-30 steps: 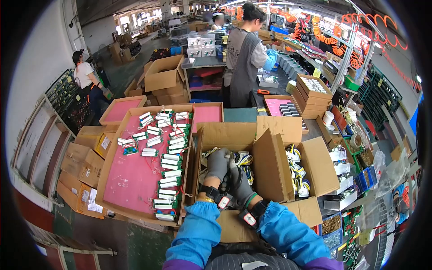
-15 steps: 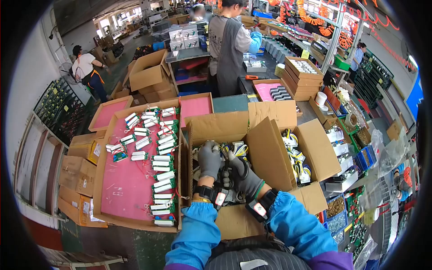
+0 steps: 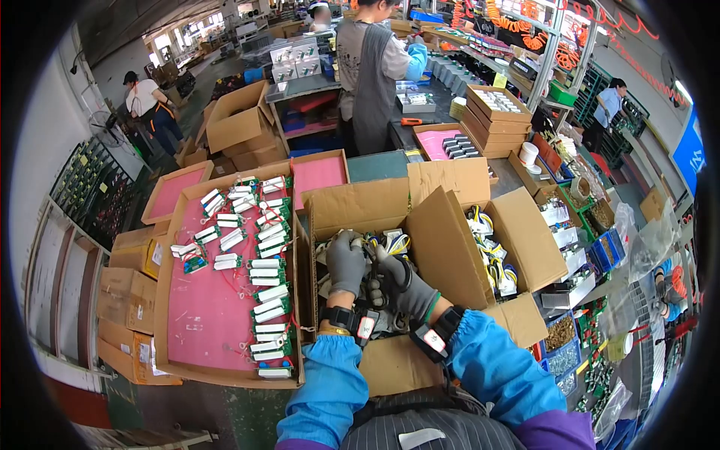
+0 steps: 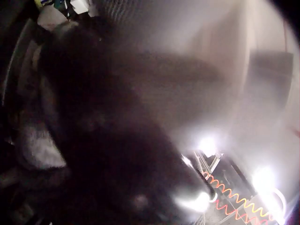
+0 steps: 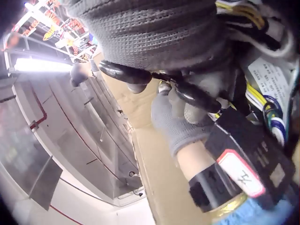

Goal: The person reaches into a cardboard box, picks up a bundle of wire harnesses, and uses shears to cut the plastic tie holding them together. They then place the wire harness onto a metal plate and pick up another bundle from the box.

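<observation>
Both hands, in grey knit gloves, are down inside an open cardboard box (image 3: 358,208) holding wired parts with white, yellow and blue leads (image 3: 396,243). My left hand (image 3: 346,264) has its fingers curled in the left half of the box; in the right wrist view a small metal-tipped part (image 5: 164,87) shows at its fingertips. My right hand (image 3: 410,291) lies just to its right, gripping a tool with two black handles (image 5: 125,73), like small pliers or cutters. The tool's working end is hidden. The left wrist view is mostly dark and blurred.
On the left, a pink-lined tray (image 3: 202,315) carries rows of white-and-green circuit boards (image 3: 271,307). Another box section with wired parts (image 3: 491,251) adjoins on the right. Beyond are parts bins (image 3: 561,334) and stacked trays (image 3: 495,124). A person (image 3: 367,75) stands at the bench ahead.
My hands, close together a second ago, have moved slightly apart inside the box. The head view has shifted, so the tray and box sit further left and higher.
</observation>
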The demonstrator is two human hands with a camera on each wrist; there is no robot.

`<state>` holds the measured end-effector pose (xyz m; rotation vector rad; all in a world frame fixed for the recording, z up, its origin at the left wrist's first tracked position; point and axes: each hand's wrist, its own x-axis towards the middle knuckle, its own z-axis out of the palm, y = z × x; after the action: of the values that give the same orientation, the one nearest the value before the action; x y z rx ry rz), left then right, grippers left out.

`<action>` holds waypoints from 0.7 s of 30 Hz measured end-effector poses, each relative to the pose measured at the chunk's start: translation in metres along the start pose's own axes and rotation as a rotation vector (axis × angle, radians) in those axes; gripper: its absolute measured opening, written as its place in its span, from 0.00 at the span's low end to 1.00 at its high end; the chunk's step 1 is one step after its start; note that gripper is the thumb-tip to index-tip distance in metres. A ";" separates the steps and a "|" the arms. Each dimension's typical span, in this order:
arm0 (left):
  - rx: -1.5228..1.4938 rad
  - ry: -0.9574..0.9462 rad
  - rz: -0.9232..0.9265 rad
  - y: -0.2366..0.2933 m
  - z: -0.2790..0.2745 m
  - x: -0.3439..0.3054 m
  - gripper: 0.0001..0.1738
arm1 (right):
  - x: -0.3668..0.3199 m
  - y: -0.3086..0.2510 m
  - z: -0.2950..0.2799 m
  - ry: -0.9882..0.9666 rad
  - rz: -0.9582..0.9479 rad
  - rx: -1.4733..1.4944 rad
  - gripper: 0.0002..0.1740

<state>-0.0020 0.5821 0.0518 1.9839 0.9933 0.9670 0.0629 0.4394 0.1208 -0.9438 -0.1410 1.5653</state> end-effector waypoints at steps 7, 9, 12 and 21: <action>-0.014 -0.015 0.007 0.005 -0.003 0.001 0.08 | 0.013 0.015 0.001 0.065 -0.245 -0.305 0.27; -0.029 -0.012 0.017 0.005 -0.004 0.001 0.08 | 0.010 0.016 0.002 0.071 -0.265 -0.329 0.26; -0.042 -0.120 0.079 0.006 -0.006 0.003 0.09 | 0.008 0.020 0.005 0.084 -0.443 -0.477 0.27; 0.087 -0.049 0.057 0.012 -0.009 -0.006 0.07 | 0.010 0.010 0.002 0.066 -0.227 -0.252 0.30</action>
<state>-0.0086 0.5735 0.0641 2.1084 0.9711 0.9151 0.0547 0.4463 0.1115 -1.1337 -0.3925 1.3247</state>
